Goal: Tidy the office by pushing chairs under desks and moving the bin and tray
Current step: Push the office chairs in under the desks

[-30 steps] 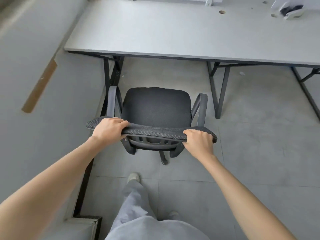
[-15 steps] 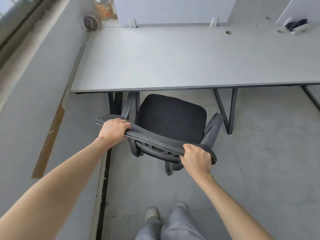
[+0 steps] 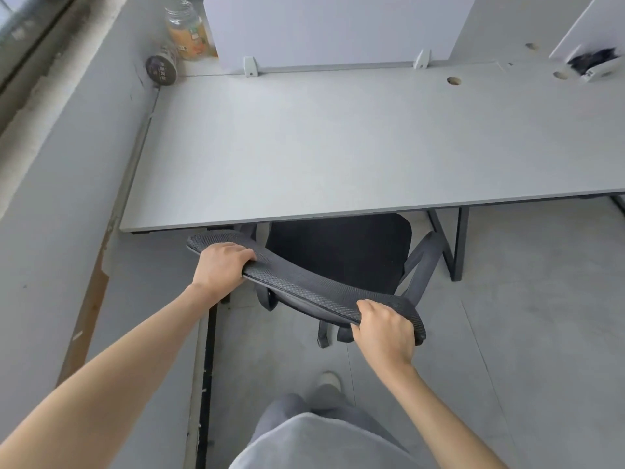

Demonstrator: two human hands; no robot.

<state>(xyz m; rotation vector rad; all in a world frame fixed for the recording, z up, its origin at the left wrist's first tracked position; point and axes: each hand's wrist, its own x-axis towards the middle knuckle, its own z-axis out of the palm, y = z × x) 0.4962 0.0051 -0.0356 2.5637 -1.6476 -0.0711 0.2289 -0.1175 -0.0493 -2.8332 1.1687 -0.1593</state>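
Note:
A black mesh office chair point(image 3: 338, 258) stands in front of the grey desk point(image 3: 338, 140), its seat front hidden under the desk edge. The chair is turned slightly, its backrest running from upper left to lower right. My left hand point(image 3: 221, 265) grips the left end of the backrest top. My right hand point(image 3: 384, 328) grips the right end of the same top edge. The right armrest point(image 3: 422, 262) shows beside the seat; the left one is mostly hidden under the desk.
A grey wall and sill run along the left. On the desk's far left corner stand a glass jar point(image 3: 186, 28) and a dark round tin point(image 3: 161, 67). A white divider panel point(image 3: 334, 27) lines the back. Black desk legs point(image 3: 456, 242) stand right of the chair.
The chair has rolled forward and its seat has gone partly under the desk. It has also turned a little. Both hands keep their grip on the backrest.

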